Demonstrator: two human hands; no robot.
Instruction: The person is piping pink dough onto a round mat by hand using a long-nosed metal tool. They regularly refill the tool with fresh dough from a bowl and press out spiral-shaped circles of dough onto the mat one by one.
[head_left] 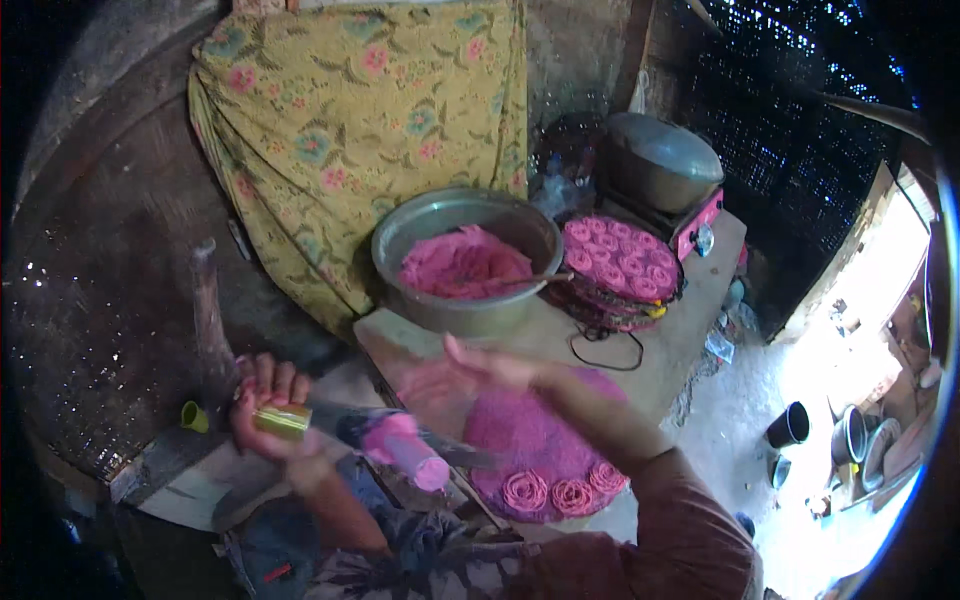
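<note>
A big metal bowl (466,262) of pink dough sits beyond a round pink-covered tray (545,445) with three dough rosettes. The left hand (268,408) is clamped on a brass press (345,428), its long axis pointing right toward the blurred, spread-fingered right hand (465,375)

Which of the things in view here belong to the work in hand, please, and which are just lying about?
In use:
left hand gripping the brass-handled press
right hand, blurred above the pink mat
pink spirals on the mat
metal bowl of pink dough
tray of spirals

Lying about:
floral cloth
lidded pot
small yellow cup
black cable
</note>
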